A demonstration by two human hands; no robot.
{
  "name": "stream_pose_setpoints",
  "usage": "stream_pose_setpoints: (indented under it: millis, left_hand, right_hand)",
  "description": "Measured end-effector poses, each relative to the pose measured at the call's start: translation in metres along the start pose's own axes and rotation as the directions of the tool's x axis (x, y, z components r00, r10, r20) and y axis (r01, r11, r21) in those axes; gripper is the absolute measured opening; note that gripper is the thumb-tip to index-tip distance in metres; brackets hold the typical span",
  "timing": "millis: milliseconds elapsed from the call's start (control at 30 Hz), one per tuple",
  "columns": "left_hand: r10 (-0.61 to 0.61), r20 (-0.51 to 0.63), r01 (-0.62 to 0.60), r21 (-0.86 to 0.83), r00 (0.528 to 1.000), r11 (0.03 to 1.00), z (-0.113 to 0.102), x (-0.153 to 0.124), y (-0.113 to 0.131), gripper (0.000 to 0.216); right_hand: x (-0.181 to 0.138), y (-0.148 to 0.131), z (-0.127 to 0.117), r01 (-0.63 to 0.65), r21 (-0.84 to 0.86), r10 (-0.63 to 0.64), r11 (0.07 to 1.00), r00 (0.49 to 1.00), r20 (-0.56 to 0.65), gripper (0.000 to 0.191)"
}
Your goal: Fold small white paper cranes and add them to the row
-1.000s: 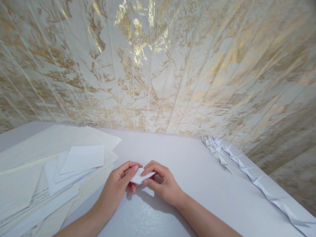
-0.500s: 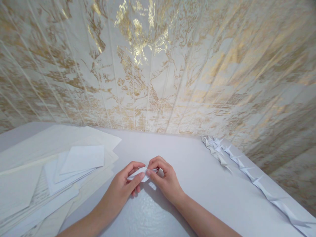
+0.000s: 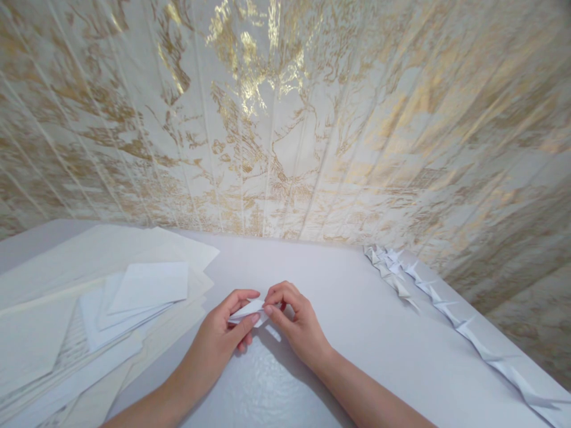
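Observation:
A small folded piece of white paper [image 3: 248, 310] is held up between my two hands, over the middle of the table. My left hand [image 3: 232, 321] grips its left part, thumb on the near face and fingers behind and below. On the other side, my right hand [image 3: 292, 312] pinches the right end of the paper between thumb and fingertips. The fingers of both hands hide part of the folds.
Loose sheets [image 3: 178, 244] and a stack of white paper squares [image 3: 154, 288] cover the table's left side. Rows of folded paper cranes [image 3: 446, 309] line the right edge. The white table [image 3: 357, 345] meets a gold-patterned wall covering [image 3: 285, 148] at the back.
The folded paper has turned slightly, showing more of its upper face on the left. My right fingers have shifted a little on its end; both hands stay in place.

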State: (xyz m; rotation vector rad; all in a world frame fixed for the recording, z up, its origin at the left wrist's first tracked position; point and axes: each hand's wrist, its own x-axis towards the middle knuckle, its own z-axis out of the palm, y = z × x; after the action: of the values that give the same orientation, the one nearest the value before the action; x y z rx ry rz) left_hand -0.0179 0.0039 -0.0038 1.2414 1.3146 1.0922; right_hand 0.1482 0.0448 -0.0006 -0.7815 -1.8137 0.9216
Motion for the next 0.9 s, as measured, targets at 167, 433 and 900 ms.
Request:
stream_pose_setpoints:
  millis: [167, 433, 900]
  left_hand:
    - [-0.011, -0.008, 0.011, 0.009, 1.000, 1.000, 0.0011, 0.0012, 0.0013, 0.039]
    - [-0.008, -0.013, 0.008, 0.007, 1.000, 1.000, 0.0009, -0.0008, 0.0031, 0.038]
    - [-0.012, 0.013, 0.011, 0.008, 1.000, 1.000, 0.0001, -0.0016, 0.0055, 0.037]
  right_hand:
    - [0.0004, 0.0004, 0.0004, 0.002, -0.016, -0.002, 1.000, 1.000, 0.001, 0.013]
    - [-0.0006, -0.0026, 0.0002, 0.013, -0.001, -0.013, 1.000, 0.999, -0.031, 0.012]
    - [-0.0005, -0.0049, 0.0009, -0.033, -0.029, 0.033, 0.999, 0.999, -0.005, 0.007]
